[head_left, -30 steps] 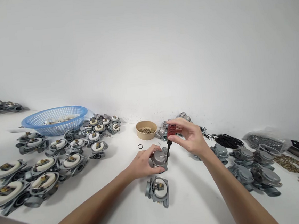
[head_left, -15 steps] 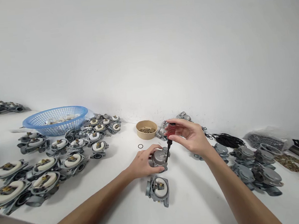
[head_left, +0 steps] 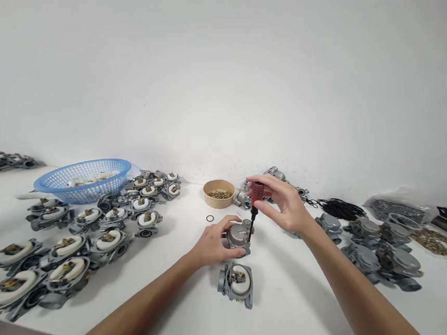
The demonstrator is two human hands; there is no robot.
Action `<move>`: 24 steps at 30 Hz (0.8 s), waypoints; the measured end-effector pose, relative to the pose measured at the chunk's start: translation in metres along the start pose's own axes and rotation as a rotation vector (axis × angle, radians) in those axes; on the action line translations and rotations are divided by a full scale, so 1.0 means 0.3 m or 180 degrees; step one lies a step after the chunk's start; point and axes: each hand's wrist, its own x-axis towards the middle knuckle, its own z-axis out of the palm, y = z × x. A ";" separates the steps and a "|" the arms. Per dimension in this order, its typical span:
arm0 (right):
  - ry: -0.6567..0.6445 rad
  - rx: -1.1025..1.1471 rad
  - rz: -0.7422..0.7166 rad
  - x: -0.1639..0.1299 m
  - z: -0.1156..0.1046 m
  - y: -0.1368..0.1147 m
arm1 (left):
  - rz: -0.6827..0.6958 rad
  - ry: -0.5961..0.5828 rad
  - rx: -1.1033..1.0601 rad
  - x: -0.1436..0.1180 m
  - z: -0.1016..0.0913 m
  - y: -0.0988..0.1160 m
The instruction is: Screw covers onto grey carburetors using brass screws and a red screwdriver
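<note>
My left hand (head_left: pixel 217 242) grips a grey metal carburetor (head_left: pixel 238 236) against the table, thumb on the near side and fingers around its far side. In my right hand (head_left: pixel 283 202) is a screwdriver (head_left: pixel 256 194) with a red and black handle, pinched between thumb and fingers. Its dark shaft slants down, and the tip meets the carburetor's right edge. Just nearer to me lies an open carburetor (head_left: pixel 237 285) with its white float showing. A black O-ring (head_left: pixel 209 218) rests on the table beyond my left hand.
A round cardboard bowl (head_left: pixel 219 195) of small screws stands by the wall. Several open carburetors (head_left: pixel 110 240) and a blue basket (head_left: pixel 84 186) of white parts fill the left. At right are closed carburetors (head_left: pixel 398 259), black rings (head_left: pixel 340 209) and a plastic bag (head_left: pixel 399 207).
The screwdriver handle and my right hand have shifted slightly to the right, the tip staying at the carburetor's edge. Part of another person's skin has entered at the far left edge.
</note>
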 end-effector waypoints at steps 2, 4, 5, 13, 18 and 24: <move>-0.0070 0.0288 0.0080 -0.002 0.000 0.001 | 0.0013 -0.0007 -0.0016 0.000 0.000 -0.001; 0.0075 0.0177 0.0108 -0.002 -0.002 0.004 | -0.0016 0.0011 0.0044 0.000 0.000 -0.003; 0.0164 -0.0016 0.0074 -0.001 -0.003 0.005 | -0.0035 0.0020 0.0074 0.000 0.001 -0.005; 0.0062 0.0246 0.0164 -0.002 -0.008 0.010 | 0.0041 0.0015 -0.0032 0.000 0.001 -0.009; -0.0053 0.0187 0.0096 -0.002 -0.015 0.007 | 0.0052 0.0009 -0.0028 -0.003 0.000 -0.008; 0.0278 -0.0036 0.0118 -0.003 -0.014 0.009 | 0.0065 -0.0032 0.0090 0.000 -0.002 -0.012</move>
